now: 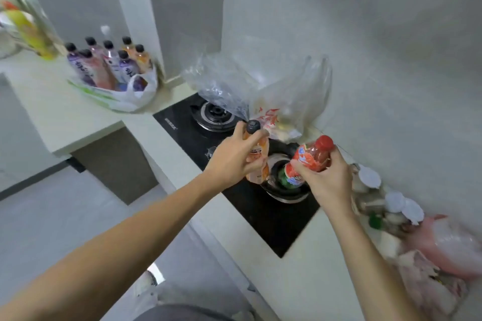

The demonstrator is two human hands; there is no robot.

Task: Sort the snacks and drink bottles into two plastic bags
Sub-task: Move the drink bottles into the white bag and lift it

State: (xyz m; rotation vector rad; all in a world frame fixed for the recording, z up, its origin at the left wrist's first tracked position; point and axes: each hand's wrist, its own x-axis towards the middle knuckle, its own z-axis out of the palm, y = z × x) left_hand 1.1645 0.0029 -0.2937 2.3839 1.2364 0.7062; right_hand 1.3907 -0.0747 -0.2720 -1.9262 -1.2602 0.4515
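Observation:
My left hand (236, 157) grips an orange drink bottle (258, 161) with a black cap, held over the black gas hob (273, 219). My right hand (326, 180) grips a red watermelon drink bottle (310, 159) with a red cap, just right of the other bottle. Behind both bottles a clear plastic bag (260, 88) stands open on the hob with snack packets inside. Far left on the counter, a white plastic bag (125, 96) holds several upright black-capped drink bottles (109, 62).
Along the wall at the right lie small jars with white lids (391, 200) and a pink plastic bag (448, 247). A yellow bottle (31, 34) stands at the far left. The white counter's front edge (86, 138) drops to the grey floor.

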